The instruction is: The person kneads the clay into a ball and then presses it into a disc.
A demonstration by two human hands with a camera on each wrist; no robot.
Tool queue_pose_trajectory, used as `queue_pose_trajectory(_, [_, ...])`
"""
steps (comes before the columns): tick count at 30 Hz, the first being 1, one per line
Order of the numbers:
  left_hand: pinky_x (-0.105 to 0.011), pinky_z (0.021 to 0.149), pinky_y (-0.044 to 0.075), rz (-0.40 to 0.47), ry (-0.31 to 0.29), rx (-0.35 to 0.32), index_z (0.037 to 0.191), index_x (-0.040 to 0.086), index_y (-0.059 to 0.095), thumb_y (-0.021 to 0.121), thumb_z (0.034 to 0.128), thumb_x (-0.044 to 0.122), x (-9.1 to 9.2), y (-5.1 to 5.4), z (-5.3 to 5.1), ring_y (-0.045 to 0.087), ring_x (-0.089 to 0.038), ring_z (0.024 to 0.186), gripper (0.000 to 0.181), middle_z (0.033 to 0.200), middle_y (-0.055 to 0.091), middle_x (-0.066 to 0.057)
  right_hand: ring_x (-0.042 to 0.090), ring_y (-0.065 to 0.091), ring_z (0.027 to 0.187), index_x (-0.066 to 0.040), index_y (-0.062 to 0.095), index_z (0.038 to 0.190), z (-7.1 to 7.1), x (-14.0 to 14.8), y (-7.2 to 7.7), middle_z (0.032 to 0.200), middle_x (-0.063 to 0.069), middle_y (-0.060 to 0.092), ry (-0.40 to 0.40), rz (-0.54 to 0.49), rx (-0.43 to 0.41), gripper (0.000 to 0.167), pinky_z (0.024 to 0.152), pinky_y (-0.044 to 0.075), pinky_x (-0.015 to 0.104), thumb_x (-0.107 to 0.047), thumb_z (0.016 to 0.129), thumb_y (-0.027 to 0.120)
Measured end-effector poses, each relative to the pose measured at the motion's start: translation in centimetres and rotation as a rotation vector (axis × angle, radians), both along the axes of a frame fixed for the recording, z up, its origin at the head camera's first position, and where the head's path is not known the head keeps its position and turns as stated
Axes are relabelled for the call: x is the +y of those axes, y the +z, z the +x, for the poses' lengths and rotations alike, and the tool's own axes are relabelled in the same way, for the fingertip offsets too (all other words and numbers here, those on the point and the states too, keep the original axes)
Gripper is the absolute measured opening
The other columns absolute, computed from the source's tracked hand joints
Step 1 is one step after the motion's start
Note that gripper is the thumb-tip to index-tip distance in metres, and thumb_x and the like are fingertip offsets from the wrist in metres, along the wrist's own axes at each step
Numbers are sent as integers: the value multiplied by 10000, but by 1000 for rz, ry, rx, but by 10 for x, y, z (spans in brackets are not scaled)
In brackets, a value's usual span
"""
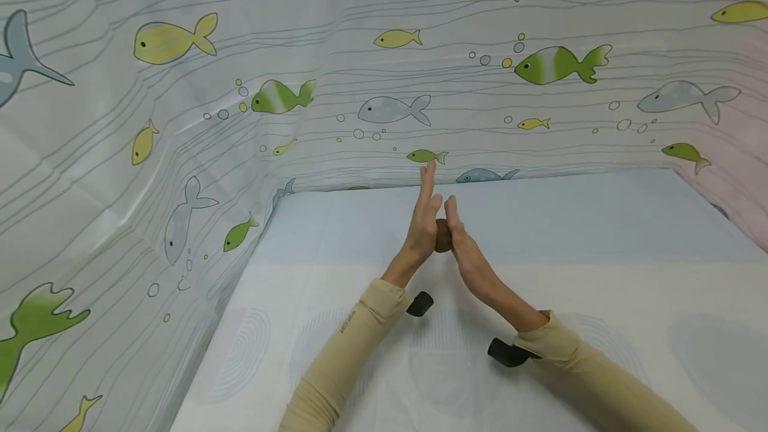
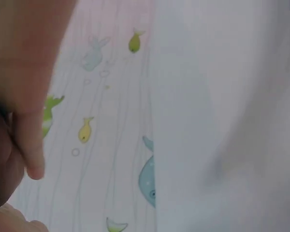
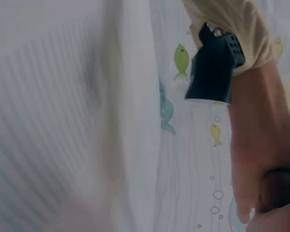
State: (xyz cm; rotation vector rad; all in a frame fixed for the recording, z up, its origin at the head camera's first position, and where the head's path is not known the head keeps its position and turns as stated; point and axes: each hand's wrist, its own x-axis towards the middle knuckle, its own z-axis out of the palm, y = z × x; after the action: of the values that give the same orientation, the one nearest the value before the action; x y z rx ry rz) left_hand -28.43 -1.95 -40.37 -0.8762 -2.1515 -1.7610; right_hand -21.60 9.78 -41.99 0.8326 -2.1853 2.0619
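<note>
- Beige sleeves (image 1: 342, 349), two: reaching in from the near left and near right.
- Black wrist devices (image 1: 507, 352), two: sitting at the cuffs.
- Left hand (image 1: 423, 222) and right hand (image 1: 470, 255), two hands: facing each other, fingers extending rather than curling, palms pressing from both sides.
- Round brown object (image 1: 443, 237), one: resting between the palms, seemingly above the surface (image 1: 336, 239). Risk: slipping or rolling out, should the palms be pressing unevenly or one be easing off; no fingers are wrapping it.
- Surface, one: spreading beneath, white near, pale blue far.
- Fish-printed sheeting (image 1: 360, 72): hanging left and far; panel count unclear.
</note>
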Motion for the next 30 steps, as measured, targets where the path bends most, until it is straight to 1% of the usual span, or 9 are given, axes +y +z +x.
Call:
queue_pose_trajectory(2, [-477,1221,0,12,-25,-52,1602,135,43,211,990,399,2,-5,3,-94,-130,1520,687,1662,-20,31,201,-138,1509,-118,-98,1577,-2,0,3,1647,12,-147,-22,-6,28,623,1194,-39,561,-443,1070,62])
queue_pose_trajectory(5, [-458,1223,-3,15,-61,-99,1601,128,36,198,996,376,5,-10,8,-78,-114,1518,673,1662,-19,28,181,-148,1506,-114,-116,1573,-5,0,5,1646,13,-153,-65,-23,46,646,1194,-74,537,-465,1067,78])
queue_pose_trajectory(10, [-441,1227,21,10,-94,-117,1599,99,37,187,1006,358,8,-12,14,-29,-104,1519,665,1667,16,3,155,-165,1502,-116,-132,1571,-12,1,6,1643,-3,-177,-134,-52,51,632,1203,-78,503,-422,1077,116])
queue_pose_trajectory(15, [-437,1227,41,27,-106,-155,1601,110,44,204,1009,407,10,-16,19,-3,-78,1514,682,1661,33,51,111,-143,1502,-144,-117,1577,-19,2,3,1643,-39,-160,-203,-50,58,595,1206,-83,474,-374,1082,121])
queue_pose_trajectory(19, [-441,1227,50,34,-117,-166,1600,102,62,207,1011,388,14,-21,28,14,-87,1515,671,1661,51,42,80,-141,1495,-166,-131,1574,-28,5,2,1641,-56,-158,-247,-69,52,604,1208,-92,440,-404,1074,110])
queue_pose_trajectory(23, [-459,1225,39,10,-141,-171,1602,123,52,200,1005,374,17,-24,41,-30,-97,1516,664,1662,15,47,81,-180,1485,-183,-149,1573,-36,10,3,1642,-49,-173,-264,-94,45,681,1192,-135,448,-531,1041,96])
queue_pose_trajectory(25, [-469,1223,32,4,-154,-173,1602,143,37,198,1000,377,18,-24,46,-61,-110,1518,666,1661,-11,57,75,-202,1477,-215,-153,1573,-39,11,2,1639,-62,-181,-260,-99,38,719,1180,-155,464,-599,1015,88])
queue_pose_trajectory(27, [-471,1222,19,7,-165,-176,1602,154,18,195,997,379,18,-23,50,-89,-109,1516,669,1659,-35,69,70,-224,1468,-239,-157,1572,-40,12,0,1636,-72,-193,-251,-100,26,753,1170,-172,477,-649,991,89])
queue_pose_trajectory(30, [-478,1220,9,24,-168,-169,1599,147,-7,190,999,372,17,-21,54,-95,-100,1513,671,1658,-39,71,78,-230,1467,-241,-150,1573,-42,12,-4,1636,-67,-188,-235,-88,16,765,1163,-189,486,-666,981,81])
